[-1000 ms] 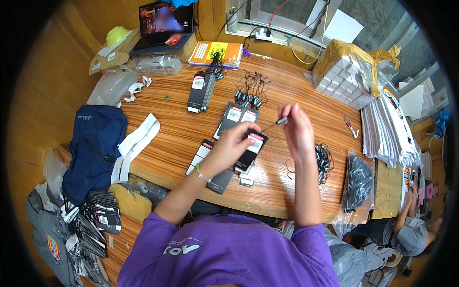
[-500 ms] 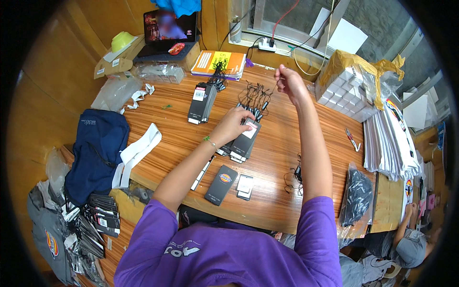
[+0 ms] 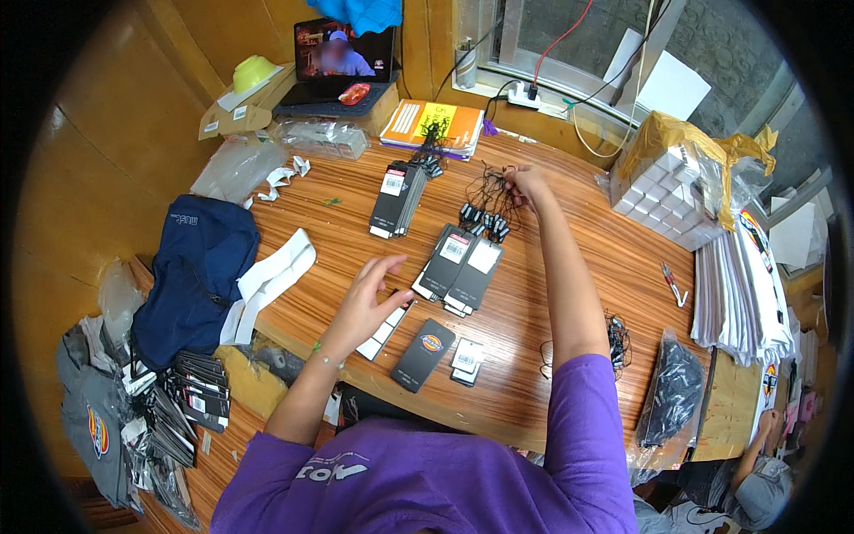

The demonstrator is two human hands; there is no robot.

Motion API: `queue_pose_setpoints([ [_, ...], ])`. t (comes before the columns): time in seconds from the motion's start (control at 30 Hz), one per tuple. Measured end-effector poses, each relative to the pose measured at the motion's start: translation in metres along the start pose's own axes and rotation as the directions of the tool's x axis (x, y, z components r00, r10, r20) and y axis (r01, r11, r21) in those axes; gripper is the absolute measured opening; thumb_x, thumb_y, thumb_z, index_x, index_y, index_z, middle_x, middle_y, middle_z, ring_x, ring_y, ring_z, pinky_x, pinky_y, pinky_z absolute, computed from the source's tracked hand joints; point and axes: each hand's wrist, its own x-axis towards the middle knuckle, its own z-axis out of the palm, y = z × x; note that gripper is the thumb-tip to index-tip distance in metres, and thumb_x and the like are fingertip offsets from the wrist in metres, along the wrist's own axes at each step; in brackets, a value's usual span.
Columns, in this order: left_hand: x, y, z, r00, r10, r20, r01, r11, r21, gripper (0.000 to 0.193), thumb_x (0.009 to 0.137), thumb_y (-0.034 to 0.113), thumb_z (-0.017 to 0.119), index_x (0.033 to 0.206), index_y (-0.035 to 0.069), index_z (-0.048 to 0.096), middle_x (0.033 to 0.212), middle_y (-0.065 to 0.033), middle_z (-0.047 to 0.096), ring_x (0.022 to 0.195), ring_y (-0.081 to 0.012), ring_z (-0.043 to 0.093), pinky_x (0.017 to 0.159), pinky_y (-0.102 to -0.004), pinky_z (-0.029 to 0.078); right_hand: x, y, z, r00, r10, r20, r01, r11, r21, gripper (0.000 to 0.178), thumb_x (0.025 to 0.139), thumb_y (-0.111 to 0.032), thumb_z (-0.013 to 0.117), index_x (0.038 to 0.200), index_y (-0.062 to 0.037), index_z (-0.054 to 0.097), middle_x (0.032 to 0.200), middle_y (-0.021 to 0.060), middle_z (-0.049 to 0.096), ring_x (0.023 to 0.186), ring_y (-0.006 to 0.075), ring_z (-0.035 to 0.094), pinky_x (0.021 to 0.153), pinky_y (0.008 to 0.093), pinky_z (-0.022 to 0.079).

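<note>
Two side-by-side stacks of black hang tags (image 3: 454, 276) lie mid-table, with white stickers on their top cards. Their black strings (image 3: 487, 191) spread away from me in a tangle. My right hand (image 3: 529, 185) pinches some of these strings at the far side. Nearer me, my left hand (image 3: 369, 303) hovers with fingers apart, just left of the stacks and holding nothing. Below it lies a strip of white stickers (image 3: 384, 336). A single black tag (image 3: 422, 356) with a round logo rests beside a small pile of white-stickered cards (image 3: 466, 360). Another stickered tag stack (image 3: 396, 200) lies farther left.
Loose black strings (image 3: 616, 340) lie under my right forearm. A bag of black tag cords (image 3: 672, 392), snips (image 3: 673, 283), folded white garments (image 3: 734, 285) and wrapped white boxes (image 3: 663, 187) line the right. A navy bag (image 3: 196, 276) and a laptop (image 3: 342, 62) are at left.
My left hand has let go of the tag stack and drawn back to the left. My right hand has come down onto the strings. The view has shifted slightly.
</note>
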Motion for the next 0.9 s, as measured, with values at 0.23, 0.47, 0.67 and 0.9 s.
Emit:
queue_pose_setpoints([
  [0.23, -0.013, -0.001, -0.002, 0.932, 0.194, 0.305, -0.269, 0.936, 0.228, 0.06, 0.062, 0.033, 0.077, 0.114, 0.01, 0.058, 0.11, -0.0085, 0.055, 0.103, -0.0263, 0.046, 0.091, -0.0361, 0.037, -0.006, 0.022, -0.027, 0.669, -0.673, -0.316, 0.514, 0.725, -0.458, 0.04, 0.076, -0.015, 0.068, 0.111, 0.0004, 0.054, 0.07, 0.0093, 0.059, 0.065, 0.0204, 0.057, 0.06, 0.0326, 0.047],
  [0.47, -0.007, 0.007, 0.008, 0.882, 0.15, 0.446, -0.333, 0.869, 0.366, 0.072, 0.05, 0.035, 0.08, 0.115, 0.013, 0.058, 0.111, -0.0028, 0.056, 0.102, -0.0232, 0.045, 0.091, -0.0369, 0.032, -0.258, -0.01, 0.023, 0.902, -0.375, 0.215, 0.428, 0.841, -0.33, 0.022, 0.079, -0.019, 0.065, 0.093, -0.0035, 0.062, 0.074, 0.006, 0.062, 0.071, 0.0133, 0.057, 0.064, 0.0284, 0.045],
  [0.67, -0.005, -0.004, 0.012, 0.874, 0.253, 0.415, -0.411, 0.84, 0.353, 0.057, 0.054, 0.033, 0.078, 0.104, 0.012, 0.064, 0.103, 0.0003, 0.059, 0.097, -0.0205, 0.047, 0.088, -0.035, 0.033, -0.323, 0.051, 0.075, 0.829, -0.551, 0.1, 0.466, 0.579, -0.669, 0.027, 0.066, -0.021, 0.073, 0.086, -0.0056, 0.063, 0.073, 0.0076, 0.055, 0.073, 0.0258, 0.056, 0.067, 0.0356, 0.045],
  [0.9, -0.014, -0.01, 0.01, 0.873, 0.41, 0.263, -0.477, 0.829, 0.292, 0.044, 0.063, 0.022, 0.077, 0.099, 0.007, 0.056, 0.09, -0.0013, 0.057, 0.089, -0.0169, 0.05, 0.08, -0.0331, 0.04, -0.324, 0.063, 0.078, 0.861, -0.509, -0.002, 0.397, 0.674, -0.623, 0.028, 0.064, -0.015, 0.075, 0.088, -0.0043, 0.064, 0.073, 0.0066, 0.056, 0.07, 0.0212, 0.054, 0.063, 0.0334, 0.044],
])
